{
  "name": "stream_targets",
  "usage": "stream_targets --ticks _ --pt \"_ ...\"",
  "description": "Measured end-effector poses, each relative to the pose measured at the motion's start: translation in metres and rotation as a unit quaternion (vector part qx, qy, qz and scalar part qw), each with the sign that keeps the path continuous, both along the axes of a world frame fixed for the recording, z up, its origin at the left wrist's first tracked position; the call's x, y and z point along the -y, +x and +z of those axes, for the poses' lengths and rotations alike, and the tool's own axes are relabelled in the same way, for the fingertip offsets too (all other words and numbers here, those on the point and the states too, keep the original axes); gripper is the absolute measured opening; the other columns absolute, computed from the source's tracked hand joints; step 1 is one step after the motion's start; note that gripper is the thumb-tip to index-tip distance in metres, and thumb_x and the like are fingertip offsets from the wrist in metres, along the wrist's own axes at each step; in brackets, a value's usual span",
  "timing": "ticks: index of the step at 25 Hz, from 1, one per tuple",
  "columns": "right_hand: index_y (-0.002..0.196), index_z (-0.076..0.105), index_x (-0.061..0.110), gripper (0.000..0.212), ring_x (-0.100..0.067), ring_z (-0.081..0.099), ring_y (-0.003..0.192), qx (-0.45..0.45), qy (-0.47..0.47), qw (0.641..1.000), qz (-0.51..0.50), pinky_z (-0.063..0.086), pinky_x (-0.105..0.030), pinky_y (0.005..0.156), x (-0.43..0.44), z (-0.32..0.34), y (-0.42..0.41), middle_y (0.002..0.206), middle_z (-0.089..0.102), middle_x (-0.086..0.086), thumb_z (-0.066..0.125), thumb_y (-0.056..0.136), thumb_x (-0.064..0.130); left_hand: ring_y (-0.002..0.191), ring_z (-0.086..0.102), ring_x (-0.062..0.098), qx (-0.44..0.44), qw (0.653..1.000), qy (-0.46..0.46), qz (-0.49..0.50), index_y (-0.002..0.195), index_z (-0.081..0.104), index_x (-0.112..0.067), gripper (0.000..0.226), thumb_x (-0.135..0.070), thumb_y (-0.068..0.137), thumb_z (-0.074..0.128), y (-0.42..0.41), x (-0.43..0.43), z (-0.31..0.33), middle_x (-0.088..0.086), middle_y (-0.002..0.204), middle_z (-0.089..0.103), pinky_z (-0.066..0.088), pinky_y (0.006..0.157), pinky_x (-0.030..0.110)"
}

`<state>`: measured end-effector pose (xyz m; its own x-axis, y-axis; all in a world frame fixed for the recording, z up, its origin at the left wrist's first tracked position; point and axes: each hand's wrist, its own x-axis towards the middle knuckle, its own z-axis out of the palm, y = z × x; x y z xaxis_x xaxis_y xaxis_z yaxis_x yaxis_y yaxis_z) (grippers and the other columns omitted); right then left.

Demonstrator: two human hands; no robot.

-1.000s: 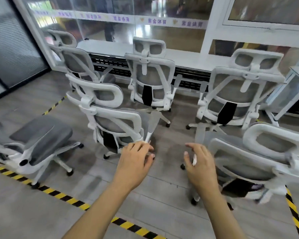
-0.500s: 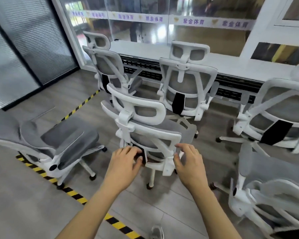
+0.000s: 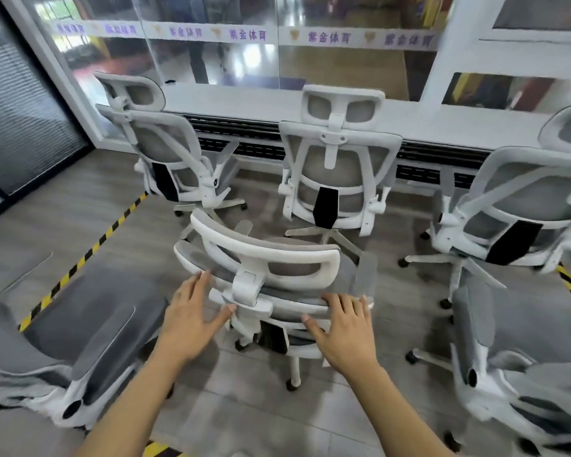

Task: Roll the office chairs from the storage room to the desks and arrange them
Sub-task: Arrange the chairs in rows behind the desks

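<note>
With both hands already at the back of the nearest office chair, I judge the step in hand to be taking hold of it for rolling. My left hand lies flat against the left end of the backrest top, fingers spread wide and thumb reaching toward the headrest bracket; its grip is wide, closed on nothing. My right hand rests over the right part of the same top edge, fingers draped on it, thumb out below; also wide, not clamped.

The chair stands on the grey floor in the middle of the room, facing the long white counter under the glass partition. Three more chairs stand in a row just before that counter: left chair, middle chair, right chair. Two further chairs flank me, near left and near right.

Next I would curl both sets of fingers over the backrest frame and push. The gaps between the neighbours' caster bases look tight, so steering will need care.
</note>
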<state>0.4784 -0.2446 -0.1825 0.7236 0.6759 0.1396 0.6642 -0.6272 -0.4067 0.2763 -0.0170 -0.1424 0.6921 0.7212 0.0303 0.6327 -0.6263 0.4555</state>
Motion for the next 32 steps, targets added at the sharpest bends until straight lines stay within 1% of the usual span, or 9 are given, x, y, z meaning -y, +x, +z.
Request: stream_targets --ticks 3,5,9,13,16,20,22,26,32 --pt "0.108 0.056 0.025 0.060 -0.018 0.052 0.112 0.028 -0.007 0.998 -0.053 0.024 -0.044 0.121 0.001 -0.005 -0.012 0.105 0.059 0.009 0.042 0.085 0.079 0.152 0.006 0.026 -0.046 0.997 -0.001 -0.054 0.155 0.017 -0.029 0.113 -0.096 0.066 0.031 0.008 -0.035 -0.008 0.006 0.165 0.014 0.016 0.122 0.048" --pt "0.106 0.055 0.027 0.058 -0.017 0.053 0.109 0.040 -0.010 0.996 -0.076 0.027 -0.047 0.119 0.008 -0.006 -0.020 0.102 0.058 0.010 0.042 0.085 0.079 0.153 -0.001 0.026 -0.037 0.995 0.023 -0.095 0.155 0.020 -0.027 0.115 -0.098 0.066 0.032 0.011 -0.043 -0.015 0.006 0.165 0.015 0.013 0.123 0.049" --pt "0.106 0.052 0.028 0.051 -0.015 0.053 0.105 0.028 0.013 0.995 -0.093 0.029 -0.051 0.116 0.029 -0.009 -0.027 0.103 0.055 0.014 0.050 0.086 0.075 0.153 -0.001 0.026 0.031 0.992 0.033 -0.113 0.145 0.039 -0.019 0.105 -0.092 0.071 0.042 0.011 -0.024 -0.032 0.004 0.160 0.027 0.019 0.121 0.052" --pt "0.108 0.049 0.030 0.047 -0.004 0.041 0.101 0.003 0.047 0.995 -0.087 0.033 -0.052 0.111 0.041 0.002 -0.004 0.102 0.049 0.017 0.055 0.085 0.072 0.152 -0.001 0.025 0.046 0.994 0.006 -0.102 0.140 0.043 -0.023 0.099 -0.092 0.069 0.046 0.033 -0.013 -0.029 0.002 0.156 0.031 0.021 0.121 0.050" --pt "0.108 0.050 0.028 0.049 0.002 0.032 0.103 -0.026 0.054 0.994 -0.089 0.028 -0.055 0.115 0.041 0.010 0.014 0.103 0.048 0.015 0.060 0.083 0.069 0.152 0.001 0.027 0.045 0.995 0.013 -0.090 0.139 0.043 -0.023 0.099 -0.092 0.068 0.047 0.045 -0.006 -0.033 0.004 0.154 0.033 0.020 0.121 0.048" --pt "0.109 0.051 0.029 0.048 0.002 0.031 0.103 -0.042 0.066 0.994 -0.081 0.030 -0.055 0.114 0.046 0.008 0.034 0.102 0.046 0.019 0.062 0.082 0.068 0.151 0.006 0.030 0.065 0.993 0.027 -0.095 0.136 0.047 -0.023 0.093 -0.089 0.070 0.049 0.063 -0.007 -0.039 0.007 0.151 0.037 0.018 0.122 0.048" --pt "0.108 0.052 0.029 0.047 0.001 0.031 0.103 -0.050 0.077 0.992 -0.087 0.027 -0.054 0.117 0.047 0.005 0.040 0.101 0.044 0.023 0.064 0.082 0.066 0.150 0.009 0.031 0.068 0.992 0.033 -0.105 0.133 0.048 -0.024 0.089 -0.087 0.070 0.052 0.072 -0.010 -0.038 0.007 0.148 0.040 0.016 0.123 0.046" --pt "0.108 0.050 0.032 0.051 -0.005 0.040 0.110 -0.064 0.075 0.992 -0.084 0.010 -0.046 0.125 0.049 0.001 0.052 0.105 0.050 0.014 0.059 0.081 0.074 0.150 0.009 0.031 0.049 0.992 0.045 -0.107 0.136 0.045 -0.024 0.090 -0.086 0.072 0.052 0.081 -0.007 -0.034 0.007 0.149 0.038 0.015 0.123 0.046" --pt "0.107 0.050 0.032 0.047 -0.008 0.045 0.112 -0.065 0.081 0.992 -0.068 0.006 -0.040 0.125 0.057 0.001 0.062 0.106 0.053 0.015 0.063 0.081 0.070 0.151 0.001 0.029 0.025 0.996 0.033 -0.083 0.140 0.042 -0.020 0.100 -0.091 0.071 0.044 0.082 0.009 -0.031 0.010 0.154 0.033 0.017 0.123 0.046"
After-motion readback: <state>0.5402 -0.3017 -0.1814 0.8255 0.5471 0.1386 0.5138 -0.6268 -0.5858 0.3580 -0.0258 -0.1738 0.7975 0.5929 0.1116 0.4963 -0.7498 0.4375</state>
